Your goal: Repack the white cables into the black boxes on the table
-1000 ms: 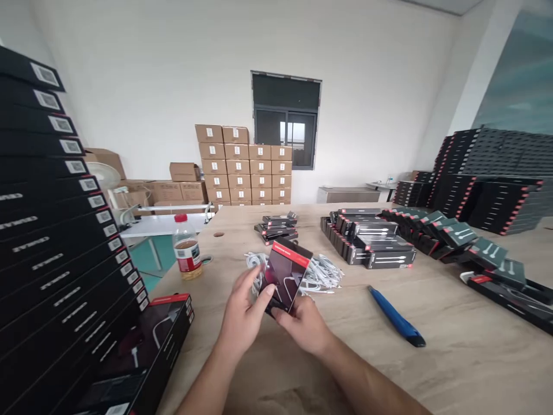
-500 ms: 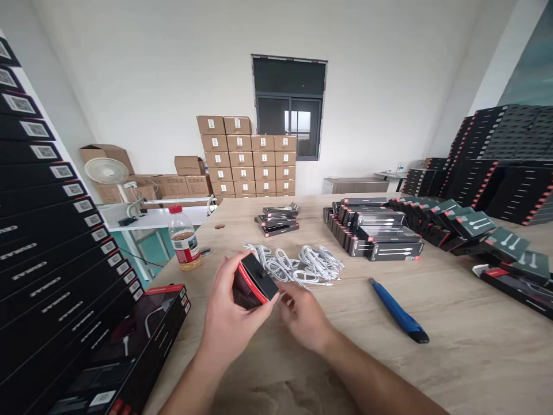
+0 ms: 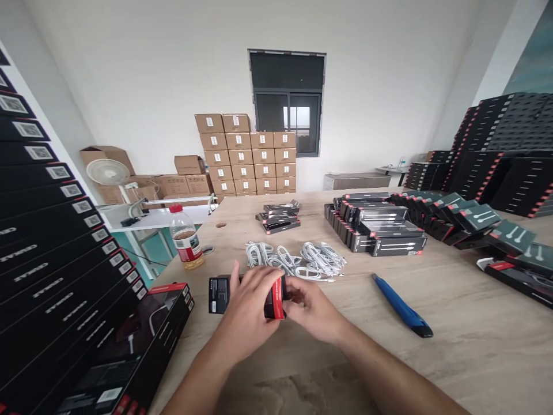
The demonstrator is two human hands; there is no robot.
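A small black box with a red edge (image 3: pixel 219 295) lies sideways in my left hand (image 3: pixel 253 305), whose fingers wrap over its top. At the box's right end is my right hand (image 3: pixel 313 308), its fingers bent and pressed close to that end; what they pinch, if anything, is hidden. Just behind the hands, coiled white cables (image 3: pixel 322 260) lie on the wooden table (image 3: pixel 466 346). A blue cutter (image 3: pixel 401 306) rests to the right of my right hand.
A drink bottle (image 3: pixel 185 237) with a red cap stands at the left. Tall stacks of black boxes (image 3: pixel 56 248) rise at the left edge. Small boxes (image 3: pixel 280 218) are piled behind the cables, with more boxed cables (image 3: pixel 375 225) at the right.
The black box has turned from a tilted, end-up pose to lying sideways, its printed face showing at the left. My left hand has rolled over its top, and my right hand has stayed by its end.
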